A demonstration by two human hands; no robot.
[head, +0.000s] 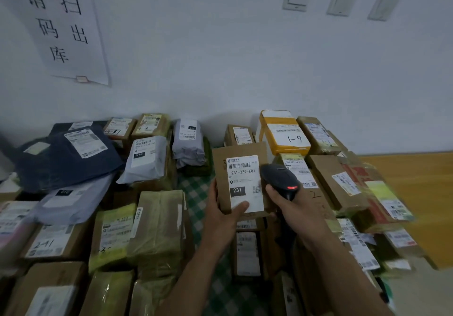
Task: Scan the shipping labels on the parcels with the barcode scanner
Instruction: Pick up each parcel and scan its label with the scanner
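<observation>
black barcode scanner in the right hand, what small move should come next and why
Probably turn the black barcode scanner left so it faces the barcode at the top of the white shipping label. The left hand holds the brown cardboard parcel upright, label toward the camera; the right hand holds the scanner beside the parcel's right edge, red light lit, seemingly not aimed at the code.

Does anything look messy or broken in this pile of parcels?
Nothing looks broken or spilled. The tape-wrapped brown cardboard boxes at the right lie crooked, overlapping each other. The left hand holds a labelled brown cardboard box, the right hand a black barcode scanner.
</observation>
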